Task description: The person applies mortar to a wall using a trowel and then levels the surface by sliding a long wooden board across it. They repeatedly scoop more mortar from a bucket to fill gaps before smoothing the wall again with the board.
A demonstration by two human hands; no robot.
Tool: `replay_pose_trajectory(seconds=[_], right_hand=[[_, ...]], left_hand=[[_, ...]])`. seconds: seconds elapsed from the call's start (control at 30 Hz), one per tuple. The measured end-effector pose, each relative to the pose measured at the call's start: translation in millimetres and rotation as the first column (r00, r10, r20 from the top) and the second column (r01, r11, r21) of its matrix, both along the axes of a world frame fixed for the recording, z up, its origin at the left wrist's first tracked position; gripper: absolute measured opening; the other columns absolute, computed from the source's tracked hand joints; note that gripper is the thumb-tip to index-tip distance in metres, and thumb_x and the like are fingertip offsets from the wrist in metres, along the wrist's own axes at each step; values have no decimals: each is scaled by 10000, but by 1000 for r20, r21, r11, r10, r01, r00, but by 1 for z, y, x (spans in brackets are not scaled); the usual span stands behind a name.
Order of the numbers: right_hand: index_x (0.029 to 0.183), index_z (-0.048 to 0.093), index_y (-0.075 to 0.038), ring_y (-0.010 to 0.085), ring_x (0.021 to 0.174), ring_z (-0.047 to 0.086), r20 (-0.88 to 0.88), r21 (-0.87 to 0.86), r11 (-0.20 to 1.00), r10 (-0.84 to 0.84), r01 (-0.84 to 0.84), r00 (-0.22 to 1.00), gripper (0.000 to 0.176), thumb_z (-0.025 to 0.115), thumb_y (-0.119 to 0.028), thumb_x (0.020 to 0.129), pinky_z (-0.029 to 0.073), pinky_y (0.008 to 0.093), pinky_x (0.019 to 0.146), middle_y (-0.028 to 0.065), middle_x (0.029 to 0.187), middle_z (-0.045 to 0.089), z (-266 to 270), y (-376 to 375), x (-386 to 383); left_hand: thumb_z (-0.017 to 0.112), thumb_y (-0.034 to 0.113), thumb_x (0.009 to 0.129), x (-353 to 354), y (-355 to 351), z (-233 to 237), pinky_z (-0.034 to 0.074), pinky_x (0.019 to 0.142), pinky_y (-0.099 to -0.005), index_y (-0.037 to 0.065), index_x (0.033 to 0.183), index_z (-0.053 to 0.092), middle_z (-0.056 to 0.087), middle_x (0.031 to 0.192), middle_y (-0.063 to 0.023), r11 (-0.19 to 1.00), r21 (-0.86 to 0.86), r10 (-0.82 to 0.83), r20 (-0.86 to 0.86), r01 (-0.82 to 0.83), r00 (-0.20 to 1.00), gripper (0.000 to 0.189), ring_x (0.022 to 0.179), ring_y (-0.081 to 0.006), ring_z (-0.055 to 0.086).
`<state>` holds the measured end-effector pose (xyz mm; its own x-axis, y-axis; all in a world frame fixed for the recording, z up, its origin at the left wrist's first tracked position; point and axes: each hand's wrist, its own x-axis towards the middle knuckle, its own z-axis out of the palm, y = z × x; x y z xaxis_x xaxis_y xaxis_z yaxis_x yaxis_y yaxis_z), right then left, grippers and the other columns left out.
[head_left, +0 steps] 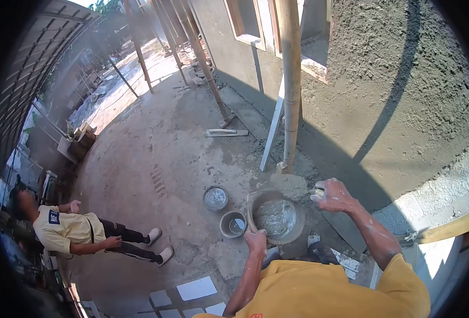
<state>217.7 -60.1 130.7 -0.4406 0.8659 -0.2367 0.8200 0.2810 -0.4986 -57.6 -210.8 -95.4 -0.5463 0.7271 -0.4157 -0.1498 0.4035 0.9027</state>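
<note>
A bucket (301, 225) of wet grey mortar (277, 217) stands on the ground close in front of me. My left hand (255, 241) is closed on its near-left rim. To the right of the bucket, my mortar-spotted right hand (334, 195) is closed round the pale handle of what looks like a trowel (290, 185). Its blade, coated with grey mortar, shows just beyond the bucket's far rim and blends with the ground there. Two smaller buckets stand left of the big one: one with a pale, wet-looking content (216, 198), one with some liquid (234, 224).
A rough plastered wall (393, 90) rises on the right. A bamboo pole (292, 95) and a white straightedge (273, 124) stand beside it. A float (227, 133) lies farther off. Another person (70, 228) stands at left. White tiles (197, 288) lie at the bottom.
</note>
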Motion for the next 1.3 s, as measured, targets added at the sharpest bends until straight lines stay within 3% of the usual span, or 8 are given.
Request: replay_pose_trajectory(seconds=[0.07, 0.3, 0.57, 0.7, 0.87, 0.97, 1.1, 1.3], right_hand=[[1081, 765, 47, 498, 1059, 711, -17, 83, 996, 46, -44, 999, 445, 718, -344, 873, 556, 555, 974, 317, 1005, 747, 35, 17, 24], [992, 765, 14, 243, 716, 703, -6, 292, 862, 434, -413, 901, 403, 814, -373, 892, 545, 403, 666, 154, 773, 715, 212, 91, 66], [1008, 780, 3, 132, 612, 665, -578, 323, 876, 482, -357, 659, 301, 763, -296, 982, 504, 316, 511, 70, 737, 697, 386, 180, 146], [1116, 622, -66, 139, 677, 645, -883, -32, 981, 61, 189, -465, 289, 717, -304, 982, 533, 314, 544, 53, 889, 667, 293, 327, 198], [1058, 740, 14, 152, 635, 695, -603, -630, 734, -668, 254, 436, 297, 792, -265, 973, 556, 293, 536, 85, 804, 731, -55, 122, 94], [975, 749, -36, 216, 741, 709, -318, -180, 980, -143, 89, 937, 283, 756, -319, 956, 565, 411, 697, 94, 819, 732, -135, 34, 50], [849, 684, -83, 369, 795, 690, -43, 639, 746, 277, -187, 960, 222, 727, -300, 870, 531, 482, 797, 150, 741, 642, -175, -30, 19], [988, 740, -55, 445, 953, 723, 105, -81, 994, 83, -75, 991, 288, 704, -299, 840, 552, 540, 873, 254, 893, 715, -205, -50, -14]], left_hand=[[591, -102, 833, -3, -6, 1, 554, 641, -351, 16, 1486, 584, 673, 1070, -64, 993, -120, 31, 60, -24, 998, 664, 806, -176, 657], [561, -157, 792, 5, -17, -13, 561, 945, -362, -57, 1528, 550, 684, 1337, -152, 951, -129, 283, 3, -281, 959, 744, 1112, -250, 691], [576, -151, 791, 32, 11, 17, 559, 948, -365, -64, 1514, 560, 689, 1337, -154, 942, -149, 298, -41, -301, 954, 729, 1119, -258, 696], [583, -148, 790, 26, 4, 20, 558, 949, -367, -67, 1507, 565, 692, 1337, -155, 942, -173, 280, -64, -287, 958, 722, 1122, -262, 699], [593, -144, 790, 10, 0, 0, 557, 951, -369, -72, 1499, 571, 695, 1337, -156, 962, -137, 227, -66, -234, 972, 713, 1126, -268, 702], [599, -142, 789, 6, 1, -14, 556, 952, -370, -74, 1493, 575, 697, 1337, -157, 985, -79, 145, -75, -151, 987, 708, 1129, -271, 704], [594, -145, 781, 25, 12, 12, 549, 983, -374, -77, 1502, 565, 695, 1361, -177, 999, 8, -33, -106, 34, 994, 725, 1162, -287, 708], [585, -130, 731, 29, 33, 48, 523, 1043, -341, -104, 1472, 571, 688, 1350, -179, 974, 77, -209, -57, 213, 976, 742, 1197, -280, 693]])
